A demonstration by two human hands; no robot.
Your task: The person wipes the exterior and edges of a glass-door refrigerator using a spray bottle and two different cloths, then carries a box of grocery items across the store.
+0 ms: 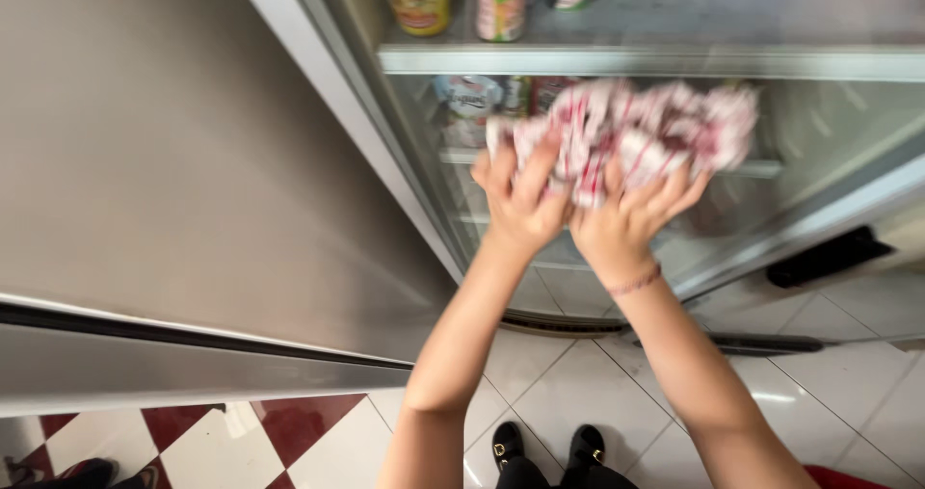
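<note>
Both the left hand (520,205) and the right hand (626,221) grasp a blurred red-and-white pack (631,132), lifting it into the open fridge (674,60); next seems to need a steady push onto a shelf.

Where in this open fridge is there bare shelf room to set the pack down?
The top shelf lies bare right of the bottles. Below, cans crowd the left; the rest sits hidden behind the red-and-white pack held by the left hand and right hand.

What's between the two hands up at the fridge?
In the head view, the left hand and right hand sit side by side, nearly touching. Only a blurred red-and-white pack spans them; both grip its lower edge.
</note>
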